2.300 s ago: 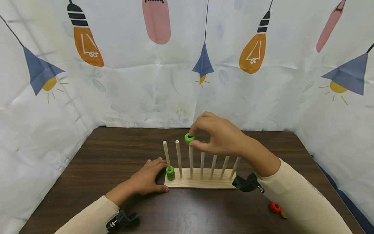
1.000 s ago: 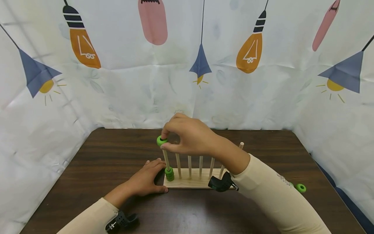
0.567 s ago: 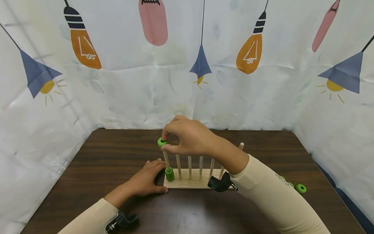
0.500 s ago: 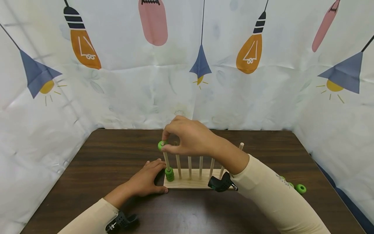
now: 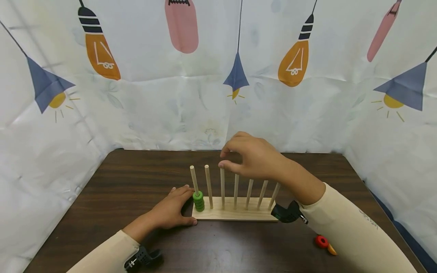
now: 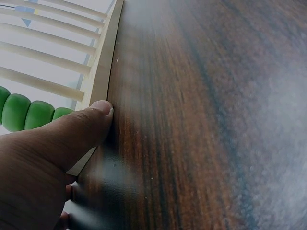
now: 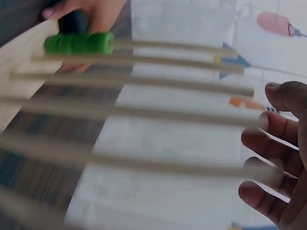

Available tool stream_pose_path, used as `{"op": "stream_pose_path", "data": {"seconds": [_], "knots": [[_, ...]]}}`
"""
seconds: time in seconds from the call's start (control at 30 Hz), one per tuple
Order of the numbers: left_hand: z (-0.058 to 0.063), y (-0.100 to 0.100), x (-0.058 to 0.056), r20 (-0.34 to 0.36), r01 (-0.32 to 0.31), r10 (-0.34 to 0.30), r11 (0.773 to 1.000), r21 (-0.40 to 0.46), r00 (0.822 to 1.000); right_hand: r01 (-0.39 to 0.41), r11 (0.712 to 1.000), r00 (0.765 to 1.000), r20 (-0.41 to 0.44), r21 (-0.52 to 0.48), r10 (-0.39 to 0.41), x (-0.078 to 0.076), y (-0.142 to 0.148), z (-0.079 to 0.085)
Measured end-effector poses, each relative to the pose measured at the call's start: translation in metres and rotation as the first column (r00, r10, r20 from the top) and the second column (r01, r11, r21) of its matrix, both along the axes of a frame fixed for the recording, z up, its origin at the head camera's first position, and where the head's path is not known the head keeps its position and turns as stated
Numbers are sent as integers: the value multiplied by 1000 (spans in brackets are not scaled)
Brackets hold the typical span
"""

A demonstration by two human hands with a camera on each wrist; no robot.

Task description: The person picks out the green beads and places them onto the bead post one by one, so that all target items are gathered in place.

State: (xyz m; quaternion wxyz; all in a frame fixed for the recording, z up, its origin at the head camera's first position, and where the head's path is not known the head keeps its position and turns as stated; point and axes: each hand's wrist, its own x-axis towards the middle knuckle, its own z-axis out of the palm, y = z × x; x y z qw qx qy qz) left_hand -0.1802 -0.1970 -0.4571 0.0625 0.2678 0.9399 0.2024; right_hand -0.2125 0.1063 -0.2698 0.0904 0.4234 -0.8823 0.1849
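Note:
A pale wooden peg stand with a row of upright pegs sits on the table. Green beads are stacked at the foot of its leftmost peg; the left wrist view shows the same green beads beside the thumb. My left hand grips the stand's left end, thumb on the front edge and fingers round toward the back. Above the middle pegs hovers my right hand, thumb and fingers apart with nothing between them. In the right wrist view, peg tips overlap the right hand's fingers.
To the right of the stand, a red bead and an orange piece lie on the dark wooden table. My right sleeve covers part of the table there. A printed white curtain hangs behind the table.
My right hand let go of a green bead at the top of the leftmost peg, and it dropped onto the stack. The hand then moved right. My left hand stayed put.

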Motion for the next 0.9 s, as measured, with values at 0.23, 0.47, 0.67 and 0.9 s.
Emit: {"op": "stream_pose_path", "data": {"seconds": [0.23, 0.47, 0.67, 0.9], "knots": [[0, -1, 1, 6, 6, -6, 1000, 7, 1000, 82, 996, 996, -14, -22, -83, 2, 48, -4], [0, 0, 1, 1, 7, -7, 1000, 4, 1000, 136, 990, 990, -35, -48, -138, 7, 91, -11], [2, 0, 2, 9, 2, -2, 1000, 4, 1000, 169, 982, 983, -62, -85, -174, 14, 121, -18], [1, -1, 0, 6, 4, -4, 1000, -7, 1000, 219, 969, 965, -125, -112, -232, 22, 148, -27]]}}
